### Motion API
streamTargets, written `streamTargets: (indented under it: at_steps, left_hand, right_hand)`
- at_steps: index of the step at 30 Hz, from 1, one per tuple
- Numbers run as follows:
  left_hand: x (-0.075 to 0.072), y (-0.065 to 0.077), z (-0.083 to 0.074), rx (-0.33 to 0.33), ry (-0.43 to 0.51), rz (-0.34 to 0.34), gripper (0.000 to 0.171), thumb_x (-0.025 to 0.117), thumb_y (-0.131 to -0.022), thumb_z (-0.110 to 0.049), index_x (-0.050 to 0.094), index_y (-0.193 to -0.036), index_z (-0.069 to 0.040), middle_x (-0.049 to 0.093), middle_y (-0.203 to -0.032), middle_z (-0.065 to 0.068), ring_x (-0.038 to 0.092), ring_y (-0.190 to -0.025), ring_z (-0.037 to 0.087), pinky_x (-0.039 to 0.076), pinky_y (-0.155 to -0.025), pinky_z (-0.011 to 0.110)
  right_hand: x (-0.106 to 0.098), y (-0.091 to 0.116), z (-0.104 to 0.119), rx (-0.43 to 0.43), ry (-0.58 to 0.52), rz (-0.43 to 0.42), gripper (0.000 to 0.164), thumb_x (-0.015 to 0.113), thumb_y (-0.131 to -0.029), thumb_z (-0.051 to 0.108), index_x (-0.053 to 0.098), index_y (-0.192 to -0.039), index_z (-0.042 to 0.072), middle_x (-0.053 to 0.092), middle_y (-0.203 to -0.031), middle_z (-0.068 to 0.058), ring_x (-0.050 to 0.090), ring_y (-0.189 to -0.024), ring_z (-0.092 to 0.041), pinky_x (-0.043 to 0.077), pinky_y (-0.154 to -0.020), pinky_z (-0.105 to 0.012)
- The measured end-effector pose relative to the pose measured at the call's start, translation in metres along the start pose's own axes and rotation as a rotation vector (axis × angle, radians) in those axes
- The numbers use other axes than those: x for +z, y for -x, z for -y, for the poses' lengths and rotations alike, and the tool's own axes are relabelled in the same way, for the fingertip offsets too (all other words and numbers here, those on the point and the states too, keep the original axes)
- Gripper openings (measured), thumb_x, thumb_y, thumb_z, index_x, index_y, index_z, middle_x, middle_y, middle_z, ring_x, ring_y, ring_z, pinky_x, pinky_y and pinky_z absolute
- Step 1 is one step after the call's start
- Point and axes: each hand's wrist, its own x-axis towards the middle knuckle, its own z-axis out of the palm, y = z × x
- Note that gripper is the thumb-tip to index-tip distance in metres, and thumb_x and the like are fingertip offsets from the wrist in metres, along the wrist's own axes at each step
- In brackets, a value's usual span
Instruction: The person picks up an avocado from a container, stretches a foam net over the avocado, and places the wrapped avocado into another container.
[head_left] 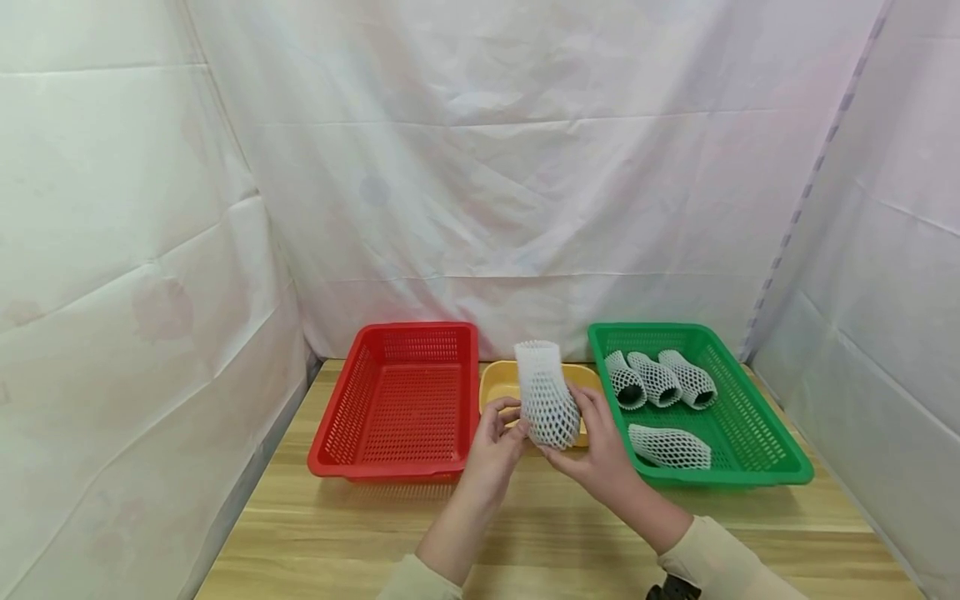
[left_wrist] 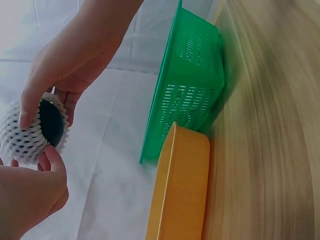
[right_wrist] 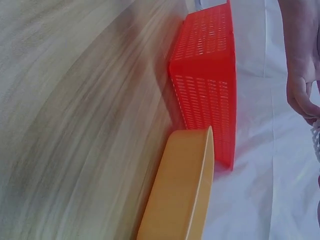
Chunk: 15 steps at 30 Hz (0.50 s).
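A white foam net sleeve (head_left: 550,396) stands roughly upright between both hands, above the front of a yellow tray (head_left: 498,379). Inside its lower end is a dark, rounded thing (left_wrist: 51,125), visible through the opening in the left wrist view; its kind is unclear. My left hand (head_left: 495,446) pinches the sleeve's lower left edge with thumb and fingers. From the right, my right hand (head_left: 600,450) grips its lower part, fingers along the side and thumb beneath. The right wrist view catches only the left hand (right_wrist: 302,75) and a sliver of netting at its edge.
A red basket (head_left: 318,454) sits at left on the wooden table (head_left: 555,533). At right, a green basket (head_left: 772,454) contains several netted pieces (head_left: 670,447), some showing dark ends. White cloth (head_left: 480,200) hangs behind and on both sides.
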Motion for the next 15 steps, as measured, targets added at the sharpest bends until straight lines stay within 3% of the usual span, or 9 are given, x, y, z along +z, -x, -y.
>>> streamTargets:
  at_steps: [4, 10, 15]
  left_hand:
    - [0.000, 0.001, -0.003, 0.007, -0.022, -0.008, 0.033, 0.067, -0.089, 0.000, 0.051, -0.119, 0.001, 0.050, -0.117, 0.013, 0.058, -0.099, 0.021, 0.048, -0.087, 0.033]
    - [0.002, 0.004, 0.003, 0.010, -0.090, 0.031, 0.027, 0.068, -0.089, -0.001, 0.056, -0.112, 0.006, 0.056, -0.115, 0.011, 0.060, -0.099, 0.023, 0.049, -0.086, 0.032]
    - [0.007, 0.003, 0.018, 0.015, -0.242, 0.045, 0.028, 0.070, -0.088, -0.004, 0.059, -0.114, 0.001, 0.060, -0.114, 0.010, 0.060, -0.101, 0.026, 0.052, -0.084, 0.030]
  right_hand:
    - [0.001, 0.001, 0.001, 0.054, -0.039, 0.035, 0.097, 0.088, -0.066, 0.004, 0.033, -0.145, 0.001, 0.046, -0.129, -0.017, 0.052, -0.108, -0.023, 0.050, -0.086, -0.033]
    - [0.000, 0.004, -0.001, 0.227, -0.176, 0.040, 0.090, 0.087, -0.072, 0.007, 0.032, -0.143, 0.003, 0.049, -0.128, -0.017, 0.055, -0.109, -0.029, 0.050, -0.083, -0.049]
    - [-0.017, 0.013, -0.018, 0.213, -0.039, 0.023, 0.091, 0.092, -0.063, 0.006, 0.038, -0.138, 0.002, 0.051, -0.122, -0.019, 0.056, -0.103, -0.033, 0.050, -0.078, -0.054]
